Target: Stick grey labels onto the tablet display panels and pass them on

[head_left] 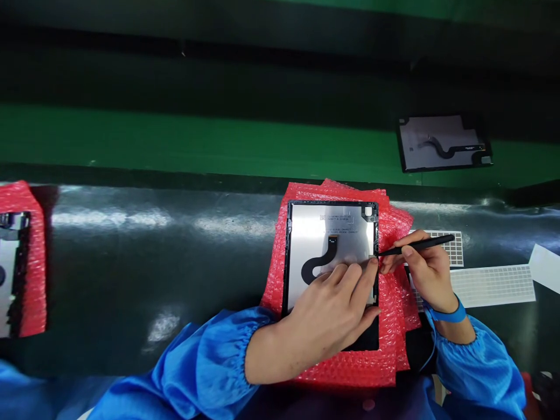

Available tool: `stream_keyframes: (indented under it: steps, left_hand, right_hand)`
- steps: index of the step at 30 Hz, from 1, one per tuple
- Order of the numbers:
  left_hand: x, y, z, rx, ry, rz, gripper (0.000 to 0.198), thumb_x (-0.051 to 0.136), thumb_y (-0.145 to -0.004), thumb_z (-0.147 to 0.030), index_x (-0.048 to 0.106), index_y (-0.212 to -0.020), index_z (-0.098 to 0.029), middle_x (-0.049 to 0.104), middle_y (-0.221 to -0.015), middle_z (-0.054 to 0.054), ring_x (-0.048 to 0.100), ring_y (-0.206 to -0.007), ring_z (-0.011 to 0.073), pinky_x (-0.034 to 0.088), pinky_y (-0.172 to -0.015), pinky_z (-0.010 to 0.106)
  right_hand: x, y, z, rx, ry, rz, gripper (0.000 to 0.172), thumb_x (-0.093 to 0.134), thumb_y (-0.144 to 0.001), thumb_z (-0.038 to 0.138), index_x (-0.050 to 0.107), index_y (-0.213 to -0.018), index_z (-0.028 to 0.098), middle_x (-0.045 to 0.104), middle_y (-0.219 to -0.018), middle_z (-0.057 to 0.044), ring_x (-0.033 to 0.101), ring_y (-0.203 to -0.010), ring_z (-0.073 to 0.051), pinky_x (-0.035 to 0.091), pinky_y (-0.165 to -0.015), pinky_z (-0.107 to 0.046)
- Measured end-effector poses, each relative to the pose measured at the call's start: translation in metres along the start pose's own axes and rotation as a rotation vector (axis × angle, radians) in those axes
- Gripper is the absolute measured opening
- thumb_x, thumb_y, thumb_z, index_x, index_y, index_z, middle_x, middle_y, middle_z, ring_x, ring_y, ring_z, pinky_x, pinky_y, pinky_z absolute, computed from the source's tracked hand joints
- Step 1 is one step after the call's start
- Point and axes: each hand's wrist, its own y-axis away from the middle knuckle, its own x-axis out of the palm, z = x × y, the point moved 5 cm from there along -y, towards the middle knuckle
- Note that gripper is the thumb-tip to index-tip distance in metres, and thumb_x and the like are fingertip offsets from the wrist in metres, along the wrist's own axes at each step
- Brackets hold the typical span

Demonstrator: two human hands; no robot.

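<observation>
A tablet screen panel (pixel 301 233) with a silver back and a black frame lies on red bubble wrap (pixel 275 268). A curved black ribbon cable (pixel 308 268) runs across its back. My left hand (pixel 335 297) rests flat on the panel's lower right part, fingers stretched out, its index fingertip near the right edge. Between the fingers of my right hand (pixel 426 265) is a slim black pen-like tool (pixel 420 244), perhaps tweezers. Its tip meets the panel's right edge, just above my left fingertip. A blue wrist strap (pixel 450 312) circles my right wrist.
At the back right lies another screen panel (pixel 441 131) with a ribbon cable. White sticker sheets (pixel 494 286) lie right of the bubble wrap, partly behind my right hand. At the far left, a device part (pixel 11 274) sits on more red bubble wrap (pixel 37 274).
</observation>
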Motion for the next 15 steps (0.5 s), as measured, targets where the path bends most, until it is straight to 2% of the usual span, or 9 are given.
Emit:
stream_keyframes:
  steps: [6,11,15]
  left_hand:
    - [0.000,0.001,0.003,-0.025,0.019,0.002,0.061,0.056,-0.106,-0.038,0.046,-0.154,-0.001,0.071,-0.113,0.018,0.071,-0.100,0.0324,0.064,-0.076,0.045]
    - [0.000,0.000,0.004,-0.009,0.004,-0.045,0.063,0.060,-0.104,-0.037,0.044,-0.153,0.000,0.071,-0.117,0.018,0.073,-0.100,0.0323,0.065,-0.073,0.043]
    - [-0.001,0.000,0.006,-0.031,0.029,-0.075,0.063,0.059,-0.104,-0.038,0.040,-0.154,-0.003,0.071,-0.112,0.016,0.074,-0.092,0.0298,0.064,-0.066,0.041]
  right_hand:
    - [-0.005,0.001,-0.001,0.041,0.010,-0.048,0.024,0.076,-0.100,0.050,0.072,-0.100,0.027,0.077,-0.069,0.000,0.077,-0.056,-0.020,0.065,-0.052,-0.032]
    - [-0.051,0.019,0.015,-0.072,0.054,-0.243,0.018,0.077,-0.099,0.045,0.074,-0.100,0.028,0.081,-0.074,-0.002,0.078,-0.057,-0.023,0.065,-0.052,-0.035]
    - [-0.085,0.048,0.006,0.003,0.190,-0.230,0.021,0.079,-0.098,0.045,0.074,-0.098,0.025,0.081,-0.073,-0.003,0.077,-0.055,-0.024,0.064,-0.051,-0.035]
